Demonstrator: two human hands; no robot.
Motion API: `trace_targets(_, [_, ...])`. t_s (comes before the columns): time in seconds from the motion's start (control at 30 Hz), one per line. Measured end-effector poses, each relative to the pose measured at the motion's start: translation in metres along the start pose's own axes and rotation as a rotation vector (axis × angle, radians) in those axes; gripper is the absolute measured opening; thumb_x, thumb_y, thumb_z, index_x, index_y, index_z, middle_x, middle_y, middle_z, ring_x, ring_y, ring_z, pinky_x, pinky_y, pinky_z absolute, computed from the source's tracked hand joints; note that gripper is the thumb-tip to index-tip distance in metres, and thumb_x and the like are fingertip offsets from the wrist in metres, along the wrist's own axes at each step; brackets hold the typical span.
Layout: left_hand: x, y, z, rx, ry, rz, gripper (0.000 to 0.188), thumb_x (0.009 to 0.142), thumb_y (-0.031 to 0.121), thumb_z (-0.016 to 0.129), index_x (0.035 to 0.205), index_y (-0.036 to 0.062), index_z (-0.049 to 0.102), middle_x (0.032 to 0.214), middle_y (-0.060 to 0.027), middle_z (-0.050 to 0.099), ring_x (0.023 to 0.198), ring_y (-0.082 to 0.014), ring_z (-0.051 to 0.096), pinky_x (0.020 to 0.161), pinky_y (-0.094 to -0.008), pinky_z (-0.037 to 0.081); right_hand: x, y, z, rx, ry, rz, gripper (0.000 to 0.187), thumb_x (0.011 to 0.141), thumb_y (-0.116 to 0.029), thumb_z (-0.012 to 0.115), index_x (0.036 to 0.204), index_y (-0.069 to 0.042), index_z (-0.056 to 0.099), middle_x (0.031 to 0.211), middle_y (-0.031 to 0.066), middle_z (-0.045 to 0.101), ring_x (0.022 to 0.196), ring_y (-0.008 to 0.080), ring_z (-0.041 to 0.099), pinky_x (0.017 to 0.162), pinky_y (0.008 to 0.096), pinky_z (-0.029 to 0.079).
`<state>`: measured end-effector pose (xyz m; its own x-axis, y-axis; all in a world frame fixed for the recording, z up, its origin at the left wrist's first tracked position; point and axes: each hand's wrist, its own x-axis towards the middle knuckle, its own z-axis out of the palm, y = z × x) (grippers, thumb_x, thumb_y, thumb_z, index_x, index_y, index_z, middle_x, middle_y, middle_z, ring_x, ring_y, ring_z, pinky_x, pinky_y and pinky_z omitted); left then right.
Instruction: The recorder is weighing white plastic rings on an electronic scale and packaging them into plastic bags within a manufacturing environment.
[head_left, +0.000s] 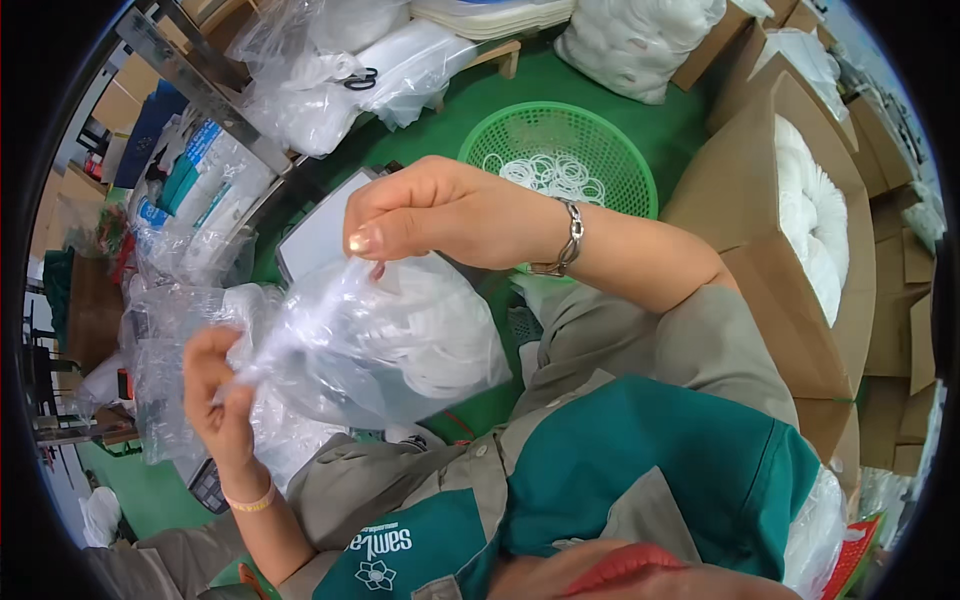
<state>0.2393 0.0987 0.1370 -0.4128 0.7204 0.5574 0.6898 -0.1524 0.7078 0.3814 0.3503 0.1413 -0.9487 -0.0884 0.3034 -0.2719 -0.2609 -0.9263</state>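
Note:
A clear plastic bag (440, 335) filled with white, coiled or ring-shaped pieces rests on a flat grey surface in front of me. My right hand (430, 215) is closed in a pinch on the gathered plastic at the bag's top. Lower and to the left, my left hand (222, 395) pinches another end of the twisted plastic, its fingers curled. Between the two hands the plastic is bunched and stretched. The exact shape of the contents is blurred by the film.
A green mesh basket (640, 160) with several white rings (550, 178) stands beyond my right forearm. Open cardboard boxes (720, 200) with white goods line the right. Loose clear bags (175, 370) lie at the left. Black-handled scissors (361, 79) rest on white packages at the back.

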Motion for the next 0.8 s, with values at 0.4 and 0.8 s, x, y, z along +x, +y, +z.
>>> trace_targets(0.4, [-0.032,-0.083,0.029,-0.33,0.192,-0.191,0.04,0.085,0.016,0.037,0.12,-0.002,0.044,0.121,-0.0152,0.047,0.108,-0.0252,0.047,0.09,-0.0373,0.04,0.029,0.084,-0.005,-0.599,-0.231,-0.197,0.121,0.048,-0.039,0.083,0.137,-0.008,0.008,0.142,0.0199,0.007,0.131,0.0311,0.012,0.104,0.0356,0.019])
trace_targets(0.8, [0.011,0.013,0.088,-0.337,-0.008,0.064,0.042,0.079,0.039,0.048,0.077,-0.0022,0.042,0.069,-0.0095,0.042,0.071,-0.0233,0.044,0.068,-0.0387,0.038,0.03,0.064,0.027,-0.831,-0.068,-0.195,0.022,0.071,-0.026,0.057,0.085,-0.009,0.053,0.076,0.0152,0.061,0.074,0.0359,0.056,0.064,0.041,0.045])
